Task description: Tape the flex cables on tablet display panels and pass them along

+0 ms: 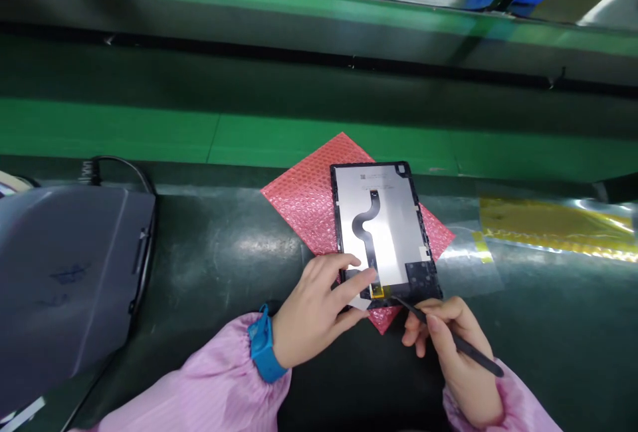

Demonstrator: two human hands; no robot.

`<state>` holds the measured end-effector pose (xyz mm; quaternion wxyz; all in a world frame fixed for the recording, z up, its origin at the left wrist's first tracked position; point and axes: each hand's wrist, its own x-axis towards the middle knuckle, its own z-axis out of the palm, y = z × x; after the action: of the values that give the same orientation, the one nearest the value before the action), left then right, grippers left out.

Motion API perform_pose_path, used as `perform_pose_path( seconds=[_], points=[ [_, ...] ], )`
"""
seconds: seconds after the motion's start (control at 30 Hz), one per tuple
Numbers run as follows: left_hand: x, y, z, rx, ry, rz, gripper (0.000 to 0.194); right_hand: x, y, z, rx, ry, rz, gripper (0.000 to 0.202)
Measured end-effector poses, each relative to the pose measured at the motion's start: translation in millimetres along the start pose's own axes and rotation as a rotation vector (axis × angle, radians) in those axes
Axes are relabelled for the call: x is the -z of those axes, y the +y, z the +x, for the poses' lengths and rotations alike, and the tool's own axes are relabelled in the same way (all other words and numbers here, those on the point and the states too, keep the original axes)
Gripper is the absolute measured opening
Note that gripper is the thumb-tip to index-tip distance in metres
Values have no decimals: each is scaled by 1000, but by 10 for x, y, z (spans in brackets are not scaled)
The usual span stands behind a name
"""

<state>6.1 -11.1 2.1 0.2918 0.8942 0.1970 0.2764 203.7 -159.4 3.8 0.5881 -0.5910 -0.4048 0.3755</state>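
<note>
The left hand (319, 312), fingers spread, apparently steadies the panel (399, 236) on cushioning bubble wrap (309, 196), while the right hand (462, 367) pinches a black tool (473, 352) pen-fashion, seemingly for precision.

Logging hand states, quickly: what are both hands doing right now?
Left hand: open, spread over the tablet-like panel.
Right hand: closed on a slim black tool.

The light is a bit dim. The dark green table (224, 252) has a cloudy shine left of its middle. The silver panel (395, 236) gleams white, and the yellow film (553, 224) near the right edge glitters. The table's near edge is darkest. Past the far edge, things look fuzzy.
</note>
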Motion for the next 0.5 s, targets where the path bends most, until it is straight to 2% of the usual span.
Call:
perform_pose_path(
  seconds=[0.1,0.27,0.5],
  points=[
    [43,-16,16,-44,-23,-15,56,-4,-14,-24,1,11,-8,10],
    [51,-28,0,-115,-115,-9,81,-24,-41,-29,-20,39,-22,11],
    [58,-16,49,-44,-205,44,85,-90,-74,-85,-45,65,-17,10]
  ],
)
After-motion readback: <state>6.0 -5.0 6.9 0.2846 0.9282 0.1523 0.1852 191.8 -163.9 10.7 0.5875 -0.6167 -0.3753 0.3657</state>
